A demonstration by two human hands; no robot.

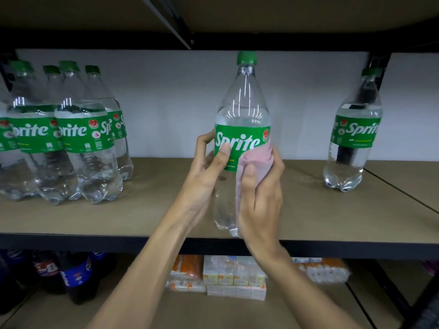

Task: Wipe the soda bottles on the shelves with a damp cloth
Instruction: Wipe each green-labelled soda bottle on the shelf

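The held Sprite bottle (242, 103) is gripped on its left side by the left hand (209, 165). The fingers are curled round the back of the bottle, and the thumb is laid across the green label (240, 138). A pink cloth (257, 160) is clutched in the right hand (261, 200), whose fingers are curled round it. The cloth is pressed against the right side of the bottle, at the lower edge of the label and on the clear body below.

The bottle is held upright between the two hands, with its green cap (247, 57) on, over the front middle of the brown shelf board (142, 210). Whether its base is touching the board cannot be told.

On the same board, a cluster of Sprite bottles (71, 138) is stood close together at the left, well apart from the held one. A single Sprite bottle (354, 138) is stood alone at the right. On the shelf below, dark cola bottles (76, 276) are seen at the left and packs of small cartons (228, 279) in the middle.
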